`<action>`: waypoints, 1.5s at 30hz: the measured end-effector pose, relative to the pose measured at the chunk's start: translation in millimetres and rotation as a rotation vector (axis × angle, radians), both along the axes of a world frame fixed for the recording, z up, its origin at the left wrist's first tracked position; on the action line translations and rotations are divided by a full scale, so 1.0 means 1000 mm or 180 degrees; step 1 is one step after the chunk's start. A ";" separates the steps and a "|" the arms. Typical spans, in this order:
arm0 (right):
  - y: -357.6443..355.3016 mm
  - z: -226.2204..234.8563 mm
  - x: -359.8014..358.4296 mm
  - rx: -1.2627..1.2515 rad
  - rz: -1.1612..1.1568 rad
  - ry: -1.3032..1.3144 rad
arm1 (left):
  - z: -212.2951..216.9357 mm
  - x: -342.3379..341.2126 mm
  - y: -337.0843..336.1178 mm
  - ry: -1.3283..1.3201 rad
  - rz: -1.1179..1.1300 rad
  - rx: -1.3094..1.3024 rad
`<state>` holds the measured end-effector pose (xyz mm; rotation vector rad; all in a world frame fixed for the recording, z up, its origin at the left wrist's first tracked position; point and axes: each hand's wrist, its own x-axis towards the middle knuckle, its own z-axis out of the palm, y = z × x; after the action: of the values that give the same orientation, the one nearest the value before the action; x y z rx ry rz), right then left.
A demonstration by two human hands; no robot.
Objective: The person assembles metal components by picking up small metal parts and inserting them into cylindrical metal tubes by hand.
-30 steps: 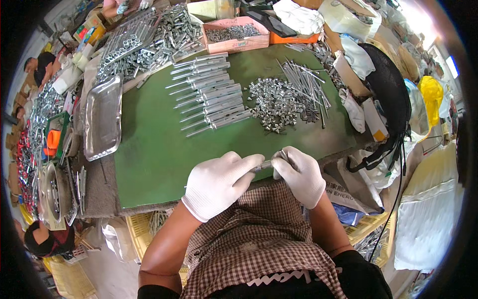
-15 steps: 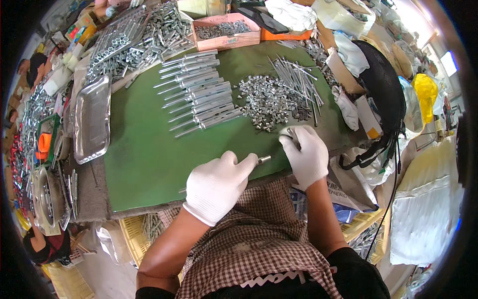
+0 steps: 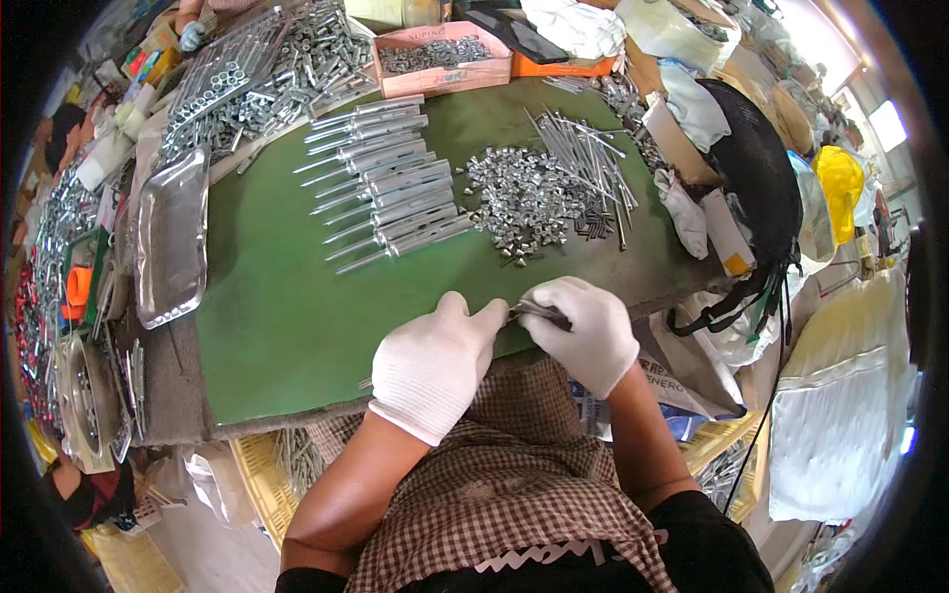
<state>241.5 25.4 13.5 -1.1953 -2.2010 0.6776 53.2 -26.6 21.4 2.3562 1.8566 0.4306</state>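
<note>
1. both gloved hands meet right at the near edge of the counter (image 3: pixel 267 336); left hand (image 3: pixel 435 361) and right hand (image 3: pixel 585 331) are pinched on a thin metal rod (image 3: pixel 539 312) between them
2. that rod sits over the counter lip, so a slippy glove grip could probably drop it into the lap
3. further out, the heap of small fittings (image 3: pixel 519 203) and the row of finished rods (image 3: pixel 390 188); a careless reach could scatter them
</note>
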 end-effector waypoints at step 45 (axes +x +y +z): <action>0.005 -0.013 0.026 0.0749 -0.0325 -0.0698 | -0.001 0.005 0.001 -0.0112 -0.0029 -0.0019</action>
<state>267.8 30.8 0.6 -1.2973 -2.3010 0.2463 58.5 -25.6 20.8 2.3369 1.8287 0.4619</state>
